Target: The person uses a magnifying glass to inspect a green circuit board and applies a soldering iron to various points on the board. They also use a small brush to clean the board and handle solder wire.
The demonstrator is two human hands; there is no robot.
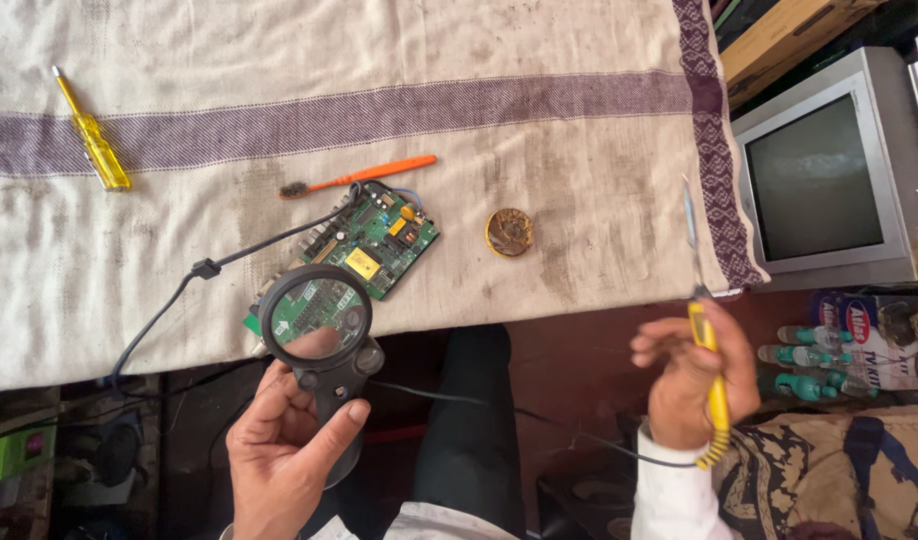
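Head view: left hand (284,455) grips magnifier (316,320) hiding circuit board (379,240); right hand (694,375) clasps soldering iron (707,340)

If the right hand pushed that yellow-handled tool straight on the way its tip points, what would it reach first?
Probably the cloth's purple patterned edge. The right hand holds the soldering iron with its tip aimed up the picture over that border, clear of the round tin and the small television. The tip's height above the cloth is unclear.
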